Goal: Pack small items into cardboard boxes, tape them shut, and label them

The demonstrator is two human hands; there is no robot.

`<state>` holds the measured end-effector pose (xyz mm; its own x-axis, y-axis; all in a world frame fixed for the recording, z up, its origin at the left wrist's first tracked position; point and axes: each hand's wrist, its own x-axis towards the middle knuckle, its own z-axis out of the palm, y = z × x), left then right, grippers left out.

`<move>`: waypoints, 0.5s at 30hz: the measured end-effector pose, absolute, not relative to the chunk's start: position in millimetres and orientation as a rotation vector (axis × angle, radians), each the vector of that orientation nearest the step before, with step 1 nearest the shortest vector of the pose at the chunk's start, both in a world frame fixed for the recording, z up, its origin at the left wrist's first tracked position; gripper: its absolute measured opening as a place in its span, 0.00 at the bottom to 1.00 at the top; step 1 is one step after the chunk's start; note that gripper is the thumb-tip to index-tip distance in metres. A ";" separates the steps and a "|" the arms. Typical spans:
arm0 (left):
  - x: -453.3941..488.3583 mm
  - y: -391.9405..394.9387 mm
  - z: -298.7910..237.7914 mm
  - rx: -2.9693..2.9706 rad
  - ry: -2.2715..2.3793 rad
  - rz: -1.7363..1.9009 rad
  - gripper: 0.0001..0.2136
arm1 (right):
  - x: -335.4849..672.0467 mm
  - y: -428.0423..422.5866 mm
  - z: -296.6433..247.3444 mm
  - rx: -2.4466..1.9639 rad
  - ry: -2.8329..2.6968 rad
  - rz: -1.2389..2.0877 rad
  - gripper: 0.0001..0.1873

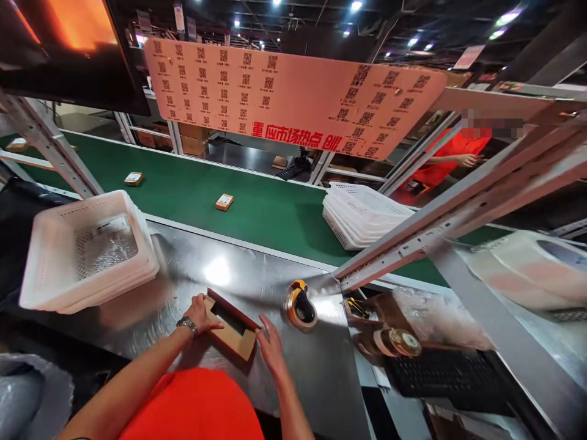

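Steel bench (192, 269) beside conveyor (257, 208), both hands (left (198, 313), right (270, 343)) gripping open cardboard box (233, 333)

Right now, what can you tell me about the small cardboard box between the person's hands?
The cardboard box is small, flat and brown, with its lid flap raised along the far edge, showing a reddish-brown inner face and a dark interior. It lies tilted on the metal worktable, near its front edge. The left hand, with a watch at the wrist, holds its left end; the right hand touches its right corner. Contents cannot be made out.
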<state>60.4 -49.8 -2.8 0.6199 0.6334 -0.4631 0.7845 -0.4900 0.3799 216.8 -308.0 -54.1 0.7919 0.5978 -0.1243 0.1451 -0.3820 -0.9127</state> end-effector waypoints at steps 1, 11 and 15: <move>58.7 -48.5 -9.5 2.240 1.129 -0.319 0.58 | 216.6 -299.2 -46.4 -1.986 -0.659 0.479 0.37; 47.8 -36.4 -30.7 2.040 1.080 -0.260 0.73 | 151.9 -250.6 -42.7 -2.303 -1.285 0.486 0.43; 41.0 -26.7 -29.6 1.965 0.993 -0.224 0.55 | 136.9 -275.3 -59.8 -2.355 -1.402 0.544 0.47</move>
<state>41.0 -26.7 -29.6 0.6616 0.5564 -0.5027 0.7182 -0.2772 0.6383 136.9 -275.3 -59.8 0.4381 0.8867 -0.1479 0.7542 -0.4521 -0.4763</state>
